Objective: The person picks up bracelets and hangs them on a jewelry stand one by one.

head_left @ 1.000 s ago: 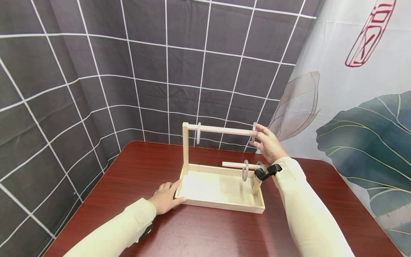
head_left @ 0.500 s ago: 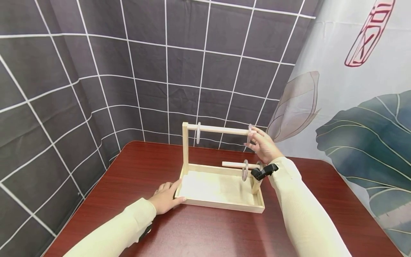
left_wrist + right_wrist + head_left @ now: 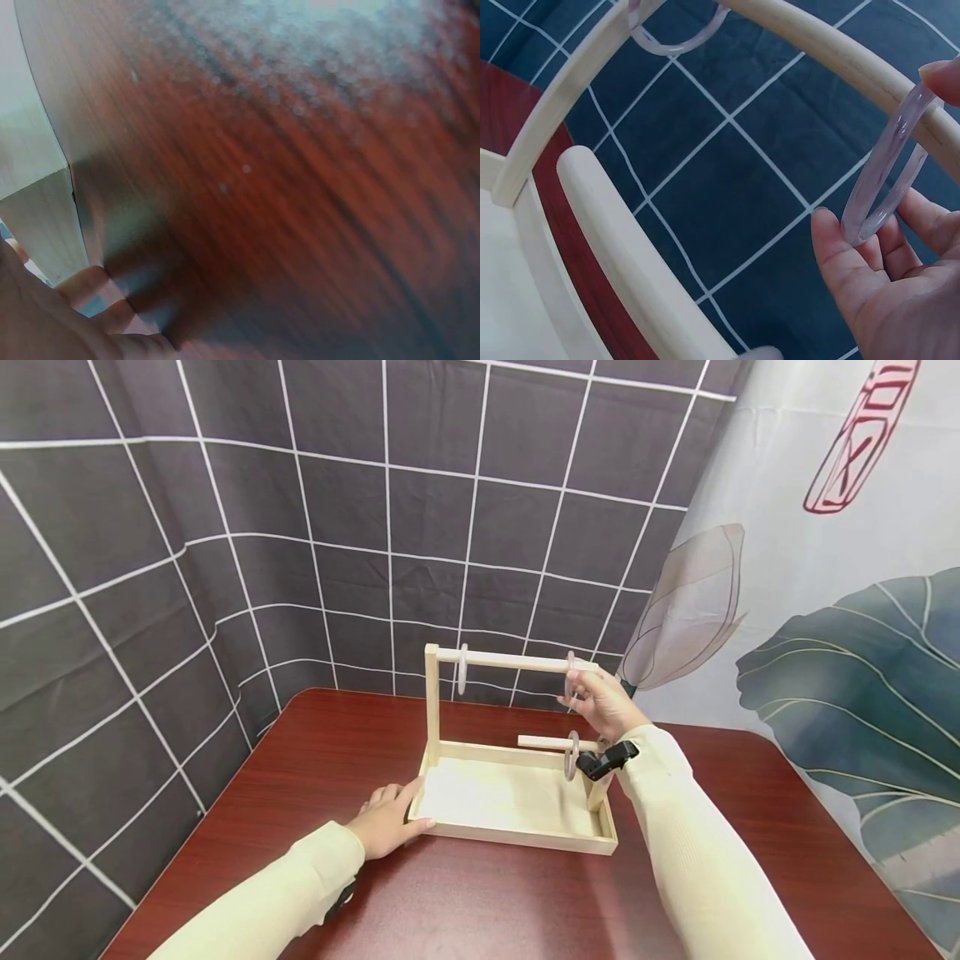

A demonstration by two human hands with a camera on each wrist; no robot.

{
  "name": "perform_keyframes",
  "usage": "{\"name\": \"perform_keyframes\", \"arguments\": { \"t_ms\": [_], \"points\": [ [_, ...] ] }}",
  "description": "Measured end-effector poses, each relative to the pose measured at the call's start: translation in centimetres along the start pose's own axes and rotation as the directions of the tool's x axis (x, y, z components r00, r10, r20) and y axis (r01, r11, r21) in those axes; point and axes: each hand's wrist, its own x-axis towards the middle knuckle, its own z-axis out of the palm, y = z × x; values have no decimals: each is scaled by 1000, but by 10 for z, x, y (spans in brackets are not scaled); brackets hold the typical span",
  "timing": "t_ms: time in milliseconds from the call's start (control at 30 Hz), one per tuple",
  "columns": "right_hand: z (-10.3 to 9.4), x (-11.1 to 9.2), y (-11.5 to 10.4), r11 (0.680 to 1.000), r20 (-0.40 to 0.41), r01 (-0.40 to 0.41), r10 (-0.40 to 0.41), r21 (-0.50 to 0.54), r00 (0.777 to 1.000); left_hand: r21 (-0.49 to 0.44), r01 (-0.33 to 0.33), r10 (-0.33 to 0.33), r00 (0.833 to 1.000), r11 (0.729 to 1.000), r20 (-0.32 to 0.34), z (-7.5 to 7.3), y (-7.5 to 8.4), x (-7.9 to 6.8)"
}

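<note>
A pale wooden bangle stand has a tray base (image 3: 517,838) with a tall post at its left. My right hand (image 3: 603,702) pinches a translucent pale-lilac bangle (image 3: 877,172) that encircles the upper rod (image 3: 510,661), a little in from its free right end. Another bangle (image 3: 462,677) hangs on the same rod near the post. On the lower rod (image 3: 543,742) hangs a third bangle (image 3: 567,768); my right wrist hides that rod's right end. My left hand (image 3: 388,827) rests against the tray's front left corner, thumb along the front wall, fingers spread on the left.
The stand is on a dark red wooden table (image 3: 465,910). A dark grid-patterned curtain (image 3: 435,510) hangs close behind, and a white flower-printed cloth (image 3: 787,577) hangs at the right. A black wrist device (image 3: 607,762) sits just beside the lower rod.
My right hand has moved left, sliding its bangle inward along the upper rod from the free end. The left hand and the stand have stayed put.
</note>
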Motion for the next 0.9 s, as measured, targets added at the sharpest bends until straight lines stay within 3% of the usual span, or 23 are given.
{"name": "perform_keyframes", "arguments": {
  "t_ms": [167, 467, 900],
  "points": [
    [4, 1, 1, 1000, 16, -1, 1, -11, 1000, 5, -3, 3, 1000, 1000, -4, 1, -1, 1],
    [10, 1, 3, 997, 20, -16, 15, 76, 1000, 1, 0, 0, 1000, 1000, -3, 1, -1, 0],
    [22, 5, 9, 991, 23, -39, 37, 125, 999, 6, 1, -1, 1000, 1000, -1, 1, -1, 1]
  ]
}}
